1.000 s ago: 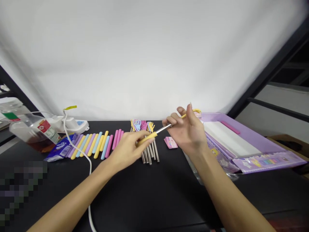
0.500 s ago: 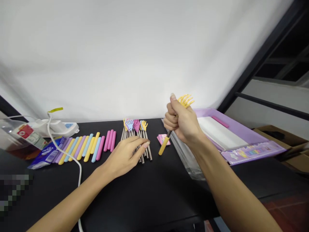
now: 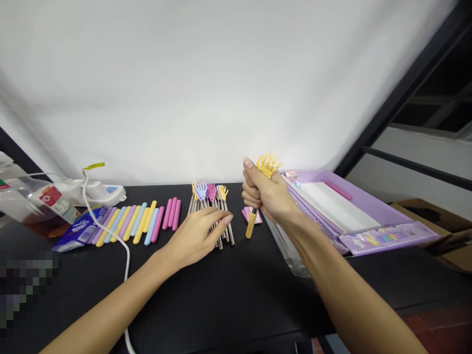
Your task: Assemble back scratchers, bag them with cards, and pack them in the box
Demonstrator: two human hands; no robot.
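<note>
My right hand (image 3: 267,191) is wrapped round the rod of a yellow back scratcher (image 3: 269,164). Its claw-shaped head rises above my fist, and its yellow handle (image 3: 251,225) points down, the lower end near the black table. My left hand (image 3: 201,233) lies palm down, fingers loosely extended, over a bunch of back scratchers (image 3: 211,191) with blue, pink and yellow claw heads and metal rods. Part of the bunch is hidden under that hand. Left of it, a row of coloured handles (image 3: 127,223) in purple, yellow, blue and pink lies side by side.
A small stack of pink cards (image 3: 256,216) lies behind the yellow handle. At the right are clear plastic sleeves (image 3: 291,255) and an open purple box (image 3: 372,201). A white power strip (image 3: 106,194), a blue packet (image 3: 79,233), a bottle (image 3: 44,206) and a white cable (image 3: 127,265) occupy the left.
My right hand has moved a little left and down with the back scratcher, whose handle now hangs more upright. My left hand stays over the bunch. The view has shifted slightly.
</note>
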